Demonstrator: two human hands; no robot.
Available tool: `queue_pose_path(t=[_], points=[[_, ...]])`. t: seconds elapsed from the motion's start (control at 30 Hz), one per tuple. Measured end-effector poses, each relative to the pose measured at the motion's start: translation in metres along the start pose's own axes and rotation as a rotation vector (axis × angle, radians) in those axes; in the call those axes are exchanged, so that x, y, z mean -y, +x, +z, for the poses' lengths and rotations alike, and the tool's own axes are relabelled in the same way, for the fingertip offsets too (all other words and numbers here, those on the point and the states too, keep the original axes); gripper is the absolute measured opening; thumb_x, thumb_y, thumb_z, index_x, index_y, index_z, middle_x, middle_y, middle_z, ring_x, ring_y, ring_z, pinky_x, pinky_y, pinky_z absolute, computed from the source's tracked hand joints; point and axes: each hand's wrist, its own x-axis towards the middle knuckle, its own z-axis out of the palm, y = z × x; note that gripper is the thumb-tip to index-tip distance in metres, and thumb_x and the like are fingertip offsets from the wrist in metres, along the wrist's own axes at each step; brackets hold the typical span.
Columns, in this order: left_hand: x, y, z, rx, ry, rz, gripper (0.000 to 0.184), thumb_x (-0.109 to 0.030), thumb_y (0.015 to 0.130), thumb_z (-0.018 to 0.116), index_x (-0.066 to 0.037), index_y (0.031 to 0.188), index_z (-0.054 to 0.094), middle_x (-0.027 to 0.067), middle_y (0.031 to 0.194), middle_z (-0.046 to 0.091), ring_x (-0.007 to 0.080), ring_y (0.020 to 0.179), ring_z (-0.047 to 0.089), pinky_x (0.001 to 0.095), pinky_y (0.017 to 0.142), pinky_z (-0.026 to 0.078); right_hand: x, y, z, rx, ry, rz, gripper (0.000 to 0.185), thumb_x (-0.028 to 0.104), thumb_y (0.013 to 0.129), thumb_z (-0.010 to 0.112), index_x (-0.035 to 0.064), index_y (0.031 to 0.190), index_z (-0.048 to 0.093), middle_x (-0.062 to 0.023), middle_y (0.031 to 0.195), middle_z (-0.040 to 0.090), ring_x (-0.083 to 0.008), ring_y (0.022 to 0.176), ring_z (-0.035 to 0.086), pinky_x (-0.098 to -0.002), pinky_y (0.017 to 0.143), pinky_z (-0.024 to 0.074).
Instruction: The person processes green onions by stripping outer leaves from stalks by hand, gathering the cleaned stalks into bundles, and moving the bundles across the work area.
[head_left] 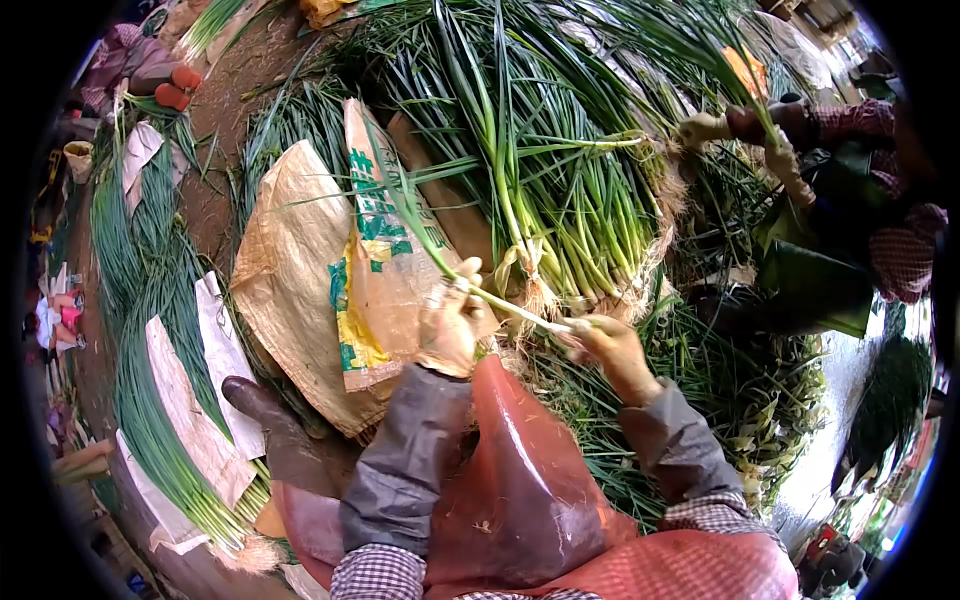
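Note:
A single green onion (512, 308) runs slantwise in front of me, its leaves toward the upper left and its white end toward the right. My left hand (449, 322) is closed around the stalk. Near the root end, the fingers of my right hand (612, 352) pinch the white part; the tip is partly hidden by them. Just beyond lies a large heap of green onions (585, 215) with pale, stringy roots. Below my hands, a reddish apron (520, 480) covers my lap.
Woven sacks (295, 260) lie left of the heap. Further left, bundled green onions (150, 290) rest on the brown ground with pale wraps. On the right, a co-worker's gloved hands (785, 165) hold green onions. Leaf scraps (740, 400) cover the ground at right.

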Motion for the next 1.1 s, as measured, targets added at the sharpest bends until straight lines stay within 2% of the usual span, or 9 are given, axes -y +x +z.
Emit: queue_pose_path(t=[0.17,0.3,0.4,0.5,0.73,0.83,0.87,0.97,1.1], points=[[-0.021,0.002,-0.016,0.046,-0.030,0.051,0.030,-0.013,0.094,0.053,0.000,0.121,0.057,0.0045,0.098,0.065,0.0076,0.075,0.056,0.0188,0.063,0.047,0.022,0.005,-0.023,0.061,-0.183,-0.004,0.036,0.028,0.092,0.058,0.0031,0.117,0.060,-0.0114,0.105,0.064,-0.0096,0.075,0.058,-0.0232,0.067,0.0507],[-0.017,0.004,-0.011,0.273,-0.163,-0.039,0.031,-0.015,0.094,0.054,0.000,0.121,0.056,0.0062,0.110,0.064,0.0082,0.086,0.059,0.0216,0.070,0.049,0.044,0.039,0.034,0.671,-0.195,0.145,0.034,0.021,0.091,0.059,0.0020,0.118,0.059,-0.0073,0.100,0.065,-0.0130,0.084,0.058,-0.0312,0.079,0.0491],[-0.022,-0.001,-0.003,0.145,-0.182,-0.028,0.031,-0.015,0.092,0.057,0.001,0.118,0.058,0.0065,0.106,0.064,0.0119,0.083,0.059,0.0262,0.072,0.051,0.040,0.046,0.061,0.624,-0.022,-0.047,0.021,0.024,0.089,0.064,0.0025,0.092,0.064,0.0014,0.070,0.058,-0.0057,0.059,0.050,-0.0187,0.053,0.0389],[0.004,-0.003,-0.017,0.166,-0.126,-0.053,0.032,-0.015,0.090,0.060,0.003,0.117,0.058,0.0103,0.103,0.065,0.0194,0.090,0.062,0.0335,0.081,0.055,0.027,0.047,0.067,0.434,0.023,0.057,0.018,0.021,0.090,0.061,0.0032,0.090,0.062,0.0007,0.082,0.057,-0.0080,0.077,0.050,-0.0245,0.066,0.0416],[0.000,-0.003,-0.008,-0.014,-0.240,-0.242,0.039,-0.026,0.094,0.053,-0.001,0.124,0.053,0.0080,0.089,0.065,0.0237,0.086,0.063,0.0411,0.083,0.054,0.006,-0.031,-0.049,0.377,-0.113,0.148,0.031,0.033,0.093,0.057,0.0036,0.091,0.065,0.0004,0.071,0.055,-0.0043,0.055,0.040,-0.0193,0.047,0.0323],[0.008,0.004,-0.013,0.100,-0.230,-0.233,0.050,-0.033,0.093,0.054,-0.002,0.131,0.046,0.0087,0.089,0.067,0.0248,0.088,0.064,0.0401,0.084,0.053,-0.033,-0.043,-0.094,0.509,-1.081,0.339,0.031,0.031,0.092,0.057,0.0040,0.107,0.063,-0.0147,0.094,0.067,-0.0228,0.078,0.064,-0.0323,0.070,0.0510],[0.011,0.006,-0.013,0.125,-0.215,-0.241,0.050,-0.033,0.093,0.054,-0.002,0.131,0.045,0.0090,0.089,0.067,0.0247,0.088,0.064,0.0400,0.083,0.053,-0.073,-0.039,-0.128,0.526,-1.577,-0.217,0.039,0.026,0.085,0.065,0.0060,0.117,0.058,-0.0146,0.114,0.062,-0.0288,0.096,0.064,-0.0350,0.081,0.0526],[0.010,0.008,-0.009,0.149,-0.178,-0.213,0.051,-0.034,0.094,0.054,-0.001,0.131,0.045,0.0091,0.088,0.067,0.0241,0.088,0.064,0.0392,0.081,0.053,0.019,-0.006,-0.061,0.274,-0.693,0.164,0.058,0.031,0.091,0.058,0.0054,0.138,0.037,-0.0190,0.137,0.043,-0.0287,0.107,0.059,-0.0359,0.081,0.0560],[0.006,0.006,-0.005,0.222,-0.189,-0.209,0.053,-0.034,0.094,0.054,0.000,0.133,0.043,0.0092,0.093,0.067,0.0222,0.088,0.064,0.0363,0.079,0.054,0.064,0.031,0.013,0.554,-0.482,-0.014,0.043,0.028,0.091,0.059,0.0077,0.129,0.052,-0.0135,0.120,0.058,-0.0226,0.102,0.059,-0.0338,0.088,0.0504]])
